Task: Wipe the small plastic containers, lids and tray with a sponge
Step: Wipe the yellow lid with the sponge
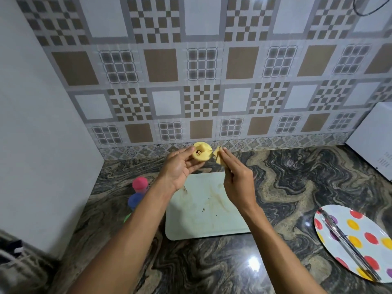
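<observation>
The yellow container (202, 154) is held in the air above the far edge of the tray (203, 219), so I judge that a hard push from the sponge (219, 159) could knock it loose and drop it onto the tabletop (286, 187). The left hand (180, 167) curls its fingers round the container's side. The right hand (237, 183) pinches the sponge at the container's rim; whether they touch is unclear.

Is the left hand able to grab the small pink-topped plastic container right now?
Probably not yet: the left hand grips the round yellow plastic container. Nothing blocks the way to the small pink-topped plastic container, though.
</observation>
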